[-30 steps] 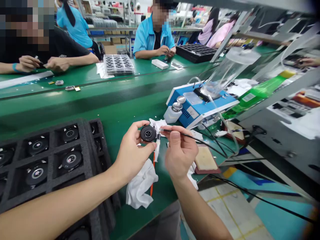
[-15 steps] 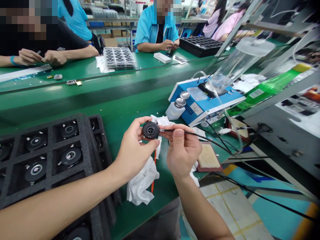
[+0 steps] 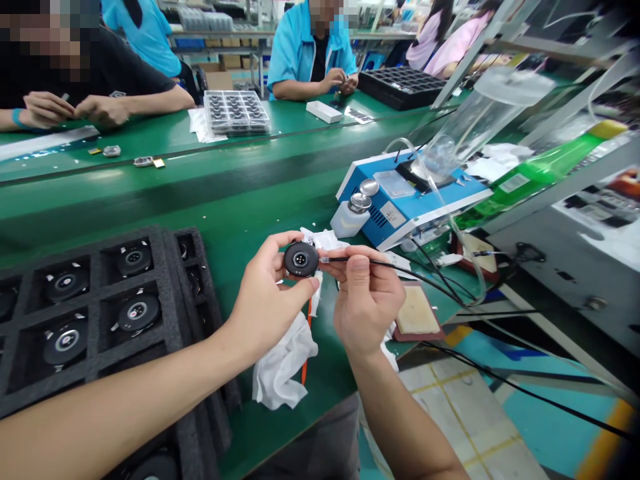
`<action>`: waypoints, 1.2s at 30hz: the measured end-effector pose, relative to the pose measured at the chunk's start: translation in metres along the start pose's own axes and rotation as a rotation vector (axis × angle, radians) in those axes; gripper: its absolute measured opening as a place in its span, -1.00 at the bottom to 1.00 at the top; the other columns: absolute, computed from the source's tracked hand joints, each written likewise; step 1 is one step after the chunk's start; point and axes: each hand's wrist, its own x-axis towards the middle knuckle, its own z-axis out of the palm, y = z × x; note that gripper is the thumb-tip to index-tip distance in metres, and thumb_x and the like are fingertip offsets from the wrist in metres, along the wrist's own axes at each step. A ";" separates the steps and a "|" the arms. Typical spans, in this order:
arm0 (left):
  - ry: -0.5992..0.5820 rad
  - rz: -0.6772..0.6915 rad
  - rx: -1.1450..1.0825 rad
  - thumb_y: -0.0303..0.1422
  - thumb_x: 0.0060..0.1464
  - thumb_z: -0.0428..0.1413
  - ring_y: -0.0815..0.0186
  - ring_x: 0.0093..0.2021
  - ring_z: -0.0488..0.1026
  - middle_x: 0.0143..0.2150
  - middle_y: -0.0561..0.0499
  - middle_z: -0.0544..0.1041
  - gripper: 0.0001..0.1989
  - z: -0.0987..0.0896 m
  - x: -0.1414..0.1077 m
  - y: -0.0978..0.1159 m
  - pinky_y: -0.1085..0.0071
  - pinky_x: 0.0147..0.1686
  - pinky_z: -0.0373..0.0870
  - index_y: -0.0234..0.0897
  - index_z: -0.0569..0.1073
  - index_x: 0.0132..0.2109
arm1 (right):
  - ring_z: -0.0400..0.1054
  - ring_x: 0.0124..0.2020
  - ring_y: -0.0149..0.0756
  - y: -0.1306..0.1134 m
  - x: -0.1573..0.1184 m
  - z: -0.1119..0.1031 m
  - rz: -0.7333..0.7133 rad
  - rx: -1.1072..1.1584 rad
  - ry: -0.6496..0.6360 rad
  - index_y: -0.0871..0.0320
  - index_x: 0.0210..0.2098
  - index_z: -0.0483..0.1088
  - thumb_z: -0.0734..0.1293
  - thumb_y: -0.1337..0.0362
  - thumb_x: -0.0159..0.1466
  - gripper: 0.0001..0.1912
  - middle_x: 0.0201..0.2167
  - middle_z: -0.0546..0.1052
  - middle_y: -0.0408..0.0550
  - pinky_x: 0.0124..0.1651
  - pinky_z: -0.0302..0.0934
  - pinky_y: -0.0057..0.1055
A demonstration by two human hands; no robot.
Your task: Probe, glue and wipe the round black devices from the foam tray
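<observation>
Between the thumb and fingers of my left hand [image 3: 267, 293] is a round black watch case [image 3: 301, 259], its sensor side facing me. My right hand [image 3: 367, 300] pinches a thin black cable [image 3: 387, 265] close to its pale tip. That tip sits at the right edge of the watch case; whether it touches cannot be told. Below the hands, a crumpled white cloth [image 3: 285, 367] lies on the green table [image 3: 235, 200], beside a thin orange stick [image 3: 306, 350]. Several similar watch cases rest in a black foam tray [image 3: 100, 300] at the left.
At the right stand a white pump bottle [image 3: 350, 217], a blue machine [image 3: 415, 213] with a clear cylinder, and a green bottle [image 3: 555, 163]. A sponge in a reddish tray [image 3: 419, 310] lies near the table edge. Co-workers sit across the table near a clear parts tray [image 3: 236, 113].
Both hands keep nearly the same pose, with the watch case and cable almost still. The view has shifted very slightly. Across the table, a co-worker's hands in blue sleeves have moved a little.
</observation>
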 end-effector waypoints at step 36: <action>-0.018 0.012 0.034 -0.53 -0.04 0.26 0.25 -0.11 0.56 -0.08 -0.04 0.62 -0.47 0.001 0.001 0.000 0.41 -0.25 0.41 -0.24 0.37 0.11 | 0.64 -0.29 -0.25 0.005 0.002 -0.001 -0.052 0.055 0.001 0.14 -0.23 0.53 0.36 0.22 0.40 -0.85 -0.32 0.67 -0.11 -0.19 0.59 -0.27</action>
